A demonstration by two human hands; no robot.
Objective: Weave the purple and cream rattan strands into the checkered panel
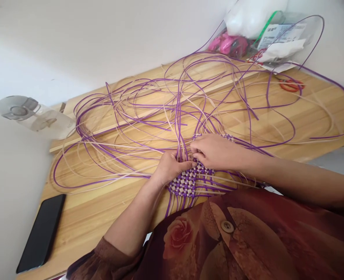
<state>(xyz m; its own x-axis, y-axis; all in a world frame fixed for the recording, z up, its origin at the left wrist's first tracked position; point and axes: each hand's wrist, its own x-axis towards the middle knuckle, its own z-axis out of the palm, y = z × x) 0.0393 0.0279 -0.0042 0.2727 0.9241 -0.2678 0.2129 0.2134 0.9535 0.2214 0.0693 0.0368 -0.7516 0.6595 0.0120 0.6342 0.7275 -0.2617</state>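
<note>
A woven piece in purple and beige, with a checkered pattern, lies near the table's front edge against my clothing. Long purple and beige strands run out from it on all sides. My left hand is closed on the upper left part of the weave, its thumb lying across the top. Just to the right, my right hand is closed in a pinch over the weave's upper part, close to my left thumb. What its fingertips hold is too small to make out.
Loose strands spread in loops over the wooden table. A black phone lies at the left edge, a clear bottle behind it. Orange-handled scissors and plastic bags with pink items are at the back right.
</note>
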